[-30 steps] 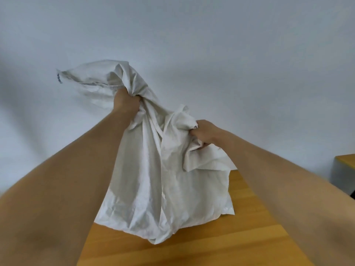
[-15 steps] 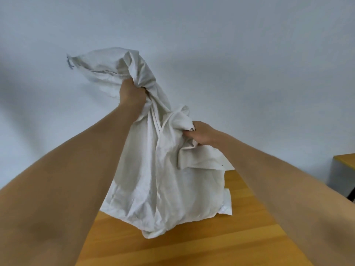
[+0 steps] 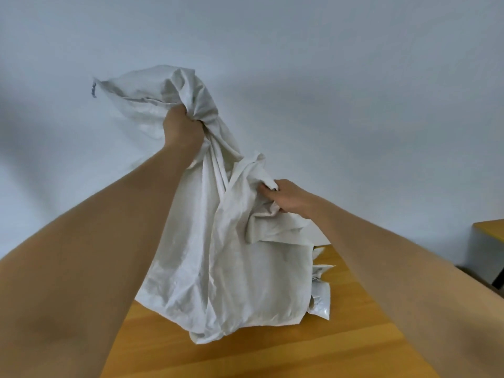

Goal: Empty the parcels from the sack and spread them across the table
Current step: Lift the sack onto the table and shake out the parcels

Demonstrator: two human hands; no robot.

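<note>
Left hand [image 3: 181, 129]: raised at about 11 o'clock of the frame, fingers curled tight round a bunched fold of the sack, near its upper end.
Right hand [image 3: 286, 197]: lower, at about 3 o'clock from the left hand, fingers curled into another gathered fold on the sack's right side; the fingertips are buried in the cloth.
Sack [image 3: 231, 268]: white, crumpled, held up between both hands; its lower edge hangs down to the table, and I cannot tell whether it touches the wood. One loose corner sticks out toward 10 o'clock, past the left hand.
Parcels [image 3: 320, 296]: white plastic packets showing at the sack's lower right edge, at about 4 o'clock from its middle, lying on the table and partly hidden by the cloth; their number cannot be told.
Table [image 3: 327, 350]: orange-brown wood, filling the bottom of the frame.
Second table [image 3: 491, 227]: a wooden corner at 3 o'clock, well apart.
Wall [image 3: 327, 77]: plain pale wall behind everything.
</note>
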